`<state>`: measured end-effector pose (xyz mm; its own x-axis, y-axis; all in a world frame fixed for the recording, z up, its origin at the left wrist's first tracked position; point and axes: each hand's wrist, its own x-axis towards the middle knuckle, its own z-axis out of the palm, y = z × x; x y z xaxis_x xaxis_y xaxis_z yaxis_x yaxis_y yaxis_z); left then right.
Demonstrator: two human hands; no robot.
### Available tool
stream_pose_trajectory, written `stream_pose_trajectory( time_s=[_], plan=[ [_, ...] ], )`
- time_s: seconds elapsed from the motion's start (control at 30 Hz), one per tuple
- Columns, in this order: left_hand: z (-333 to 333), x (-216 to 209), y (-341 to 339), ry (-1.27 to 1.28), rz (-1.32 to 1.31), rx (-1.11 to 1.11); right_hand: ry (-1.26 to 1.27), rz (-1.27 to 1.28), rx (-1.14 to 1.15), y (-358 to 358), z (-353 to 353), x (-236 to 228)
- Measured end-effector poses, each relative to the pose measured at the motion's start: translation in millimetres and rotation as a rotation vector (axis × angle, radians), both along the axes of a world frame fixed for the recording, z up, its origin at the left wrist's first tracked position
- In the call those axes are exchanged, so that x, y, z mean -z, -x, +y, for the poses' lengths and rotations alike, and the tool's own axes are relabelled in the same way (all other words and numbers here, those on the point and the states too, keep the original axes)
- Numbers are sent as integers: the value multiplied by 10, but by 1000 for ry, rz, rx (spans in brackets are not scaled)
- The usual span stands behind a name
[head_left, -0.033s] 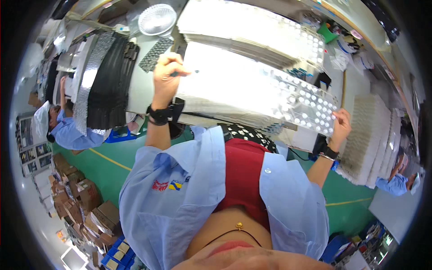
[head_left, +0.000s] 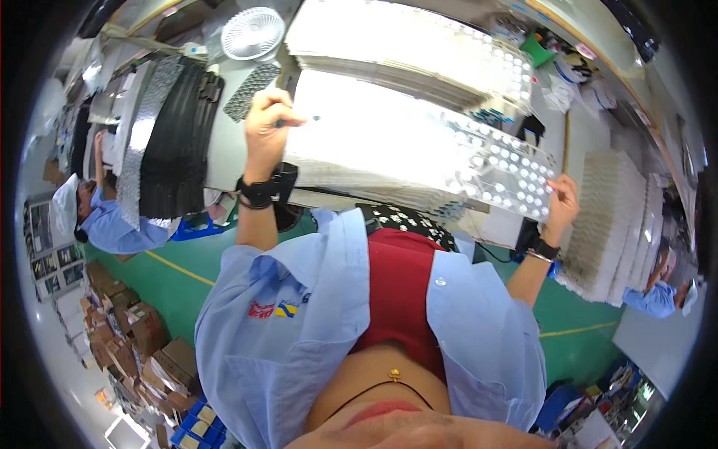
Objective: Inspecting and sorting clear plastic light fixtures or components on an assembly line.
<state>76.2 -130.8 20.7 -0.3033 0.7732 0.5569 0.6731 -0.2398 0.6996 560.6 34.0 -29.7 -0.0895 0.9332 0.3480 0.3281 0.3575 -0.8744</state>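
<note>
While the left hand (head_left: 265, 123) and right hand (head_left: 562, 200) pinch opposite ends of the clear blister tray (head_left: 419, 153) atop the tray stack (head_left: 374, 187), it looks light, flexible (probably slippery); edge holds suit it.

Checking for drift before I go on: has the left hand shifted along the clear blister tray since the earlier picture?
No. The left hand grips the same tray corner, just right of the black tray stack.

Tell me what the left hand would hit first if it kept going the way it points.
The left hand points up past the clear tray's edge; probably the small white fan comes first, though depth is unclear.
</note>
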Motion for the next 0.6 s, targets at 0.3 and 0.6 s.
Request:
stream_pose_trajectory(
  time_s=[0.3, 0.6],
  plan=[
    [-159, 203, 353, -6, -104, -16, -110, -51, -84, 420, -146, -308],
    [-276, 287, 646, 4, -131, -54, -118, -67, -130, 713, -192, -485]
  ],
)
